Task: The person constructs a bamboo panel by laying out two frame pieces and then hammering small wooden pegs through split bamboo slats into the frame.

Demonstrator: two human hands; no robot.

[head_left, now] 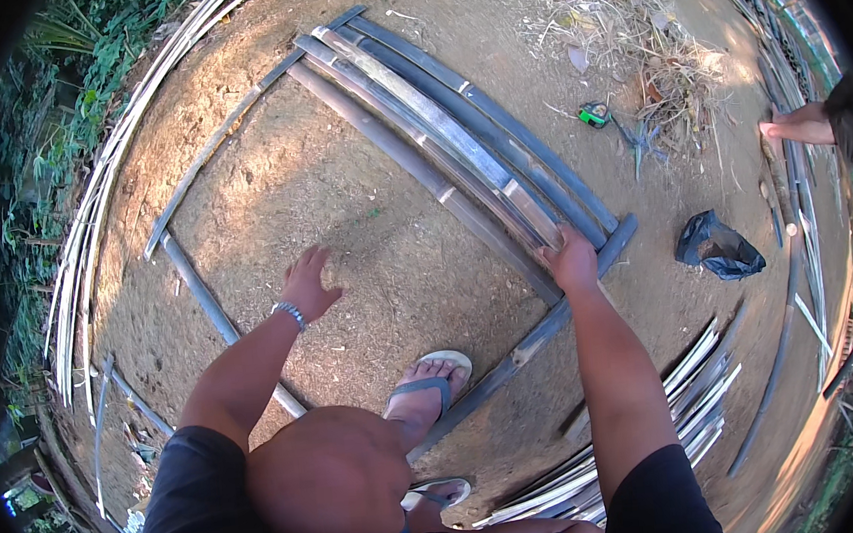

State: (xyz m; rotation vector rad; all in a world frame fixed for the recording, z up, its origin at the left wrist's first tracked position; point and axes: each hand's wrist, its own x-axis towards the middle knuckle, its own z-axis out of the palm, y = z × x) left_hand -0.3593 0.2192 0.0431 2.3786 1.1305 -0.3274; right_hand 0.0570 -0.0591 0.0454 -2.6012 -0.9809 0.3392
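Observation:
A frame of bamboo poles lies on the dirt ground, its far crosspiece (226,137) and near crosspiece (514,358) joined by lengthwise poles. Several lengthwise pieces lie close together on its right side, among them a pale split bamboo slat (435,115). My right hand (574,260) is closed around the near end of that slat, close to the near crosspiece; its fingertips are partly hidden. Over the bare dirt inside the frame my left hand (310,286) hangs with fingers spread, holding nothing. A single bamboo pole (200,289) forms the frame's left side.
My sandalled foot (421,392) stands inside the near crosspiece. Right of the frame are a green tape measure (594,114), dry grass (677,76) and a black plastic bag (718,247). Bamboo strips lie near right (697,395) and far left (107,211). Another person's limb (801,127) shows at right.

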